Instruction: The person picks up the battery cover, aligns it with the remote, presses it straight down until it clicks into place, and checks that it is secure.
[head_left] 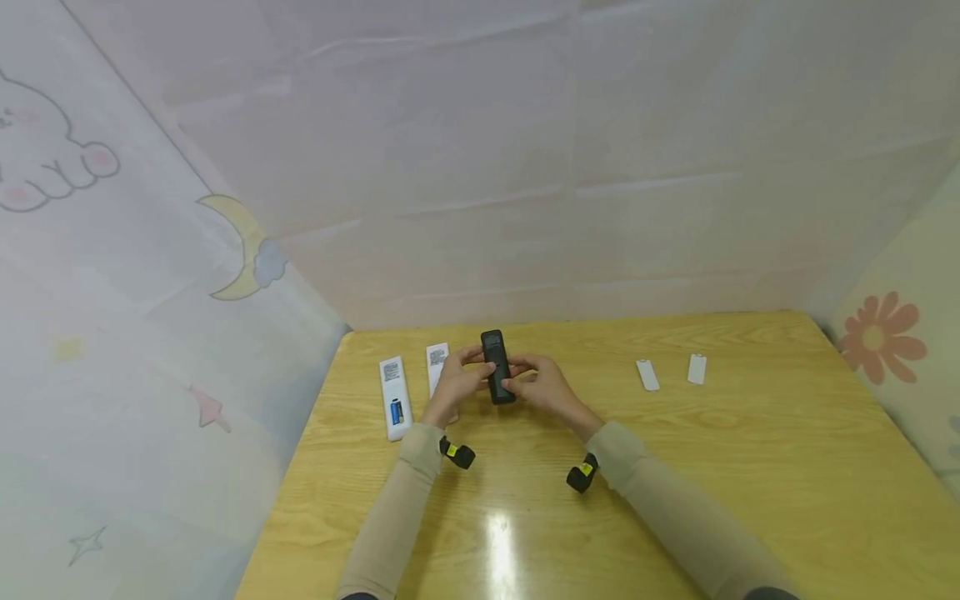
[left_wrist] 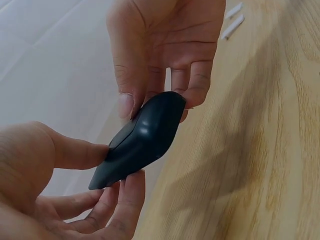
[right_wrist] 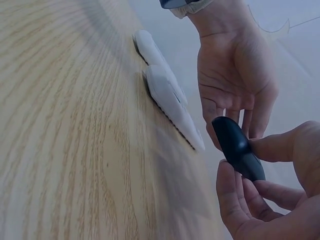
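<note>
A black remote control (head_left: 497, 367) is held back side up above the table, between both hands. My left hand (head_left: 459, 379) grips its left edge, thumb on the back face and fingers beneath. From the other side my right hand (head_left: 547, 385) pinches it, with the thumb near the lower end. In the left wrist view the remote's dark, rounded end (left_wrist: 150, 132) faces the camera. A white remote (head_left: 392, 379) lies to the left, its battery compartment uncovered and a blue battery (head_left: 397, 412) visible inside. Another white remote (head_left: 437, 357) is partly hidden behind my left hand.
Two small white battery covers, a left one (head_left: 647, 375) and a right one (head_left: 697, 369), lie apart on the right side of the wooden table (head_left: 750, 467). A printed cloth wall (head_left: 480, 208) rises behind the table's far edge.
</note>
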